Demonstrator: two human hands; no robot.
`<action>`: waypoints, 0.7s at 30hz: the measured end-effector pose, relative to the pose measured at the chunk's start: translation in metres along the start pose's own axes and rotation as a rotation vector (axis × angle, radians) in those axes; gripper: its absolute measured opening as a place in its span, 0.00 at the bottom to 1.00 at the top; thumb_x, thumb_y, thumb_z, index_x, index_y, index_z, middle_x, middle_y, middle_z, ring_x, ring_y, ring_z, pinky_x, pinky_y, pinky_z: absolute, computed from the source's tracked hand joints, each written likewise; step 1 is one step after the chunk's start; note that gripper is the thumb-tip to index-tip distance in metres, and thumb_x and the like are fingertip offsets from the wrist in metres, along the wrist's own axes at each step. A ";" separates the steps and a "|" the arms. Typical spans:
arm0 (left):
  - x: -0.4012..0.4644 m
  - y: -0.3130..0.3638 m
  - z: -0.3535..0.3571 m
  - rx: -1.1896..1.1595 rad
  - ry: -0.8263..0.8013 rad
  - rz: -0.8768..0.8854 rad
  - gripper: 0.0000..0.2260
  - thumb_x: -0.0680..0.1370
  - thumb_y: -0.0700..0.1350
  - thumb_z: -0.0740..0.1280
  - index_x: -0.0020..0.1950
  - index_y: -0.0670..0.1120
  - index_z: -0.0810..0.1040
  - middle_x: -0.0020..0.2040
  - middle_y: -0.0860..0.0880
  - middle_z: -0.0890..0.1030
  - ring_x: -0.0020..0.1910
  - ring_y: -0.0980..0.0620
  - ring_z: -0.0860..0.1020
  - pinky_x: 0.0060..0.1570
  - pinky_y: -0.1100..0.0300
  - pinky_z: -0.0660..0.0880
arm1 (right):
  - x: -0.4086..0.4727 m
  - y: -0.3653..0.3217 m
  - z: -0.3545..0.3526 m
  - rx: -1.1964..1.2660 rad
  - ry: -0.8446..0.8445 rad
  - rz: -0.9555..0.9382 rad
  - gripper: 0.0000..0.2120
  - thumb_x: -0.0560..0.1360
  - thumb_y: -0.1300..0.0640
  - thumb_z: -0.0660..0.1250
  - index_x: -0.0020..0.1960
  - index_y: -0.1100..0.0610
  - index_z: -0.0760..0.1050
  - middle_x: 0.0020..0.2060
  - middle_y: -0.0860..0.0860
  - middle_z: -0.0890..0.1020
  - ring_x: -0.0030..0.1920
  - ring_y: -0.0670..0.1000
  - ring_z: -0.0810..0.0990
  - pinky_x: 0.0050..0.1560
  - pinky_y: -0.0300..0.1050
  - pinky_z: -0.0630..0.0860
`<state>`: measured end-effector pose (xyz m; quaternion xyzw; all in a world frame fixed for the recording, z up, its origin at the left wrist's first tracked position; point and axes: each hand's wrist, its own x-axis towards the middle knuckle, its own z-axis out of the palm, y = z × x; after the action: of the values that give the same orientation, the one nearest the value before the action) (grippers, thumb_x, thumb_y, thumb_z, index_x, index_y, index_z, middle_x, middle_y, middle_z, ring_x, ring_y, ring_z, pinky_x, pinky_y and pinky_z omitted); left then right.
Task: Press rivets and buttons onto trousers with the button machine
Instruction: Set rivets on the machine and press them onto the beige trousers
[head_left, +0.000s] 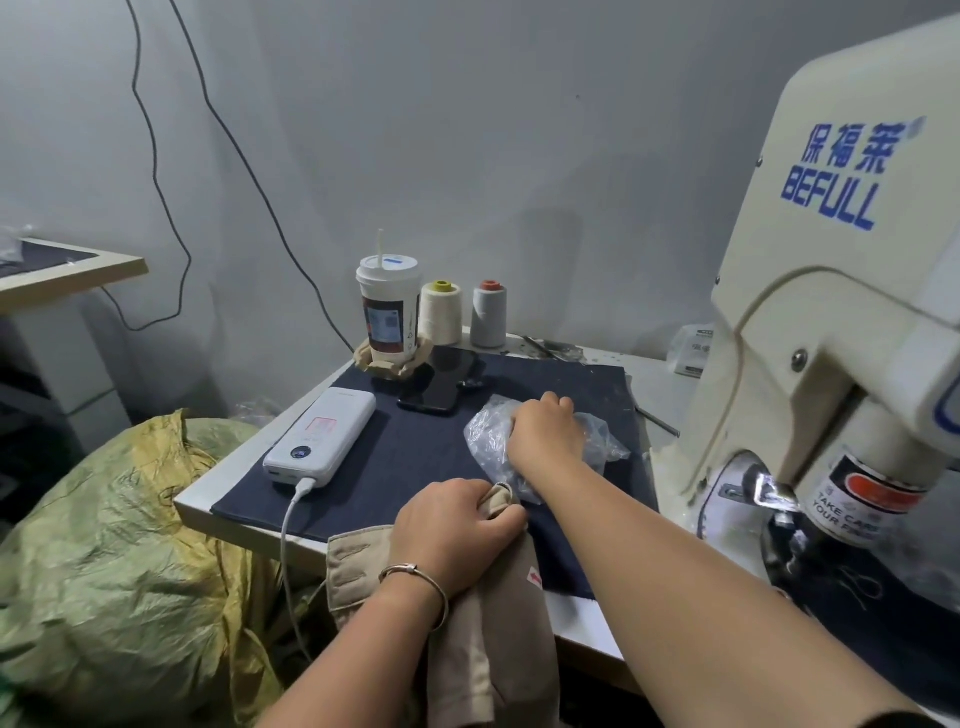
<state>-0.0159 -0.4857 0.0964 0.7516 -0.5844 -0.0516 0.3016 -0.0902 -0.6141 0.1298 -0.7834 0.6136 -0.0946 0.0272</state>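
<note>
Meanwhile, left hand (457, 525) gripping khaki trousers (498, 639), right hand (545, 428) curled into plastic bag (488, 441).

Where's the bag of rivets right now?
In the head view, a clear plastic bag lies on the dark denim mat, under the right hand, left of the button machine; contents unclear.

L hand (457, 525) grips beige trousers (498, 649) at table edge; R hand (545, 431) reaches into plastic bag (488, 436).
</note>
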 end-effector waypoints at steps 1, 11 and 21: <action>0.000 0.000 0.000 0.005 0.000 0.001 0.19 0.65 0.62 0.57 0.31 0.46 0.68 0.27 0.50 0.72 0.29 0.52 0.71 0.27 0.58 0.60 | 0.000 0.000 0.000 0.005 0.000 -0.002 0.19 0.75 0.57 0.67 0.65 0.56 0.74 0.64 0.54 0.70 0.66 0.56 0.65 0.59 0.48 0.71; -0.001 0.000 0.000 0.035 0.000 0.015 0.19 0.68 0.62 0.60 0.33 0.45 0.68 0.28 0.49 0.72 0.31 0.51 0.71 0.27 0.57 0.58 | 0.002 0.000 0.004 0.049 0.042 0.001 0.15 0.77 0.58 0.63 0.64 0.55 0.76 0.64 0.53 0.70 0.66 0.56 0.65 0.58 0.48 0.71; -0.002 0.002 -0.001 0.051 0.010 0.008 0.20 0.67 0.62 0.58 0.35 0.44 0.70 0.29 0.49 0.74 0.31 0.51 0.71 0.27 0.58 0.58 | 0.004 -0.003 0.006 0.091 0.086 0.014 0.14 0.78 0.58 0.60 0.62 0.55 0.76 0.62 0.53 0.71 0.65 0.55 0.66 0.57 0.46 0.71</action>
<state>-0.0175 -0.4840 0.0976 0.7568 -0.5871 -0.0318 0.2856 -0.0850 -0.6179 0.1246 -0.7722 0.6149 -0.1556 0.0370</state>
